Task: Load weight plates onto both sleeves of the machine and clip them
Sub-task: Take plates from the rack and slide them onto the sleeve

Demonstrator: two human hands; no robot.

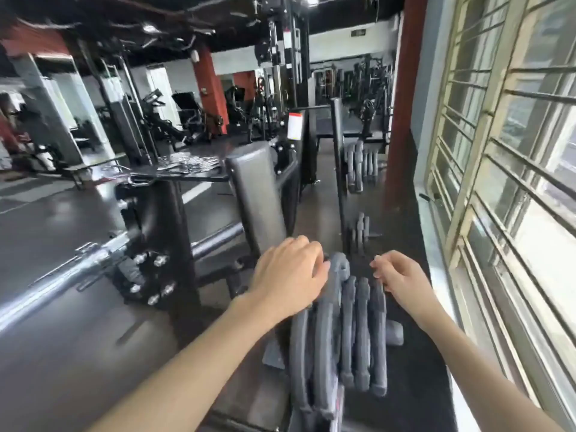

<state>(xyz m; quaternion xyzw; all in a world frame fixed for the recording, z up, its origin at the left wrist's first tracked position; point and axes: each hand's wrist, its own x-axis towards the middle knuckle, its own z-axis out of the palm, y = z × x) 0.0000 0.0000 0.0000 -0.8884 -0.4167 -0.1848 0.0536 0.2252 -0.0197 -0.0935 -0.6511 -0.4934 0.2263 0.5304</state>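
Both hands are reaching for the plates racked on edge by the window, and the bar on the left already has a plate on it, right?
Not quite: the bar is bare in the head view, with no plate on it. Both hands, left hand and right hand, are indeed at the racked plates.

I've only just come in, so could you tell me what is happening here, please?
A person in a gym is reaching with both bare hands into a row of grey weight plates standing on edge in a floor rack. The left hand rests on the top of the tallest plate, fingers curled over its rim. The right hand hovers just above the plates on the right, fingers loosely bent, holding nothing. The machine's chrome sleeve to the left carries no plates.
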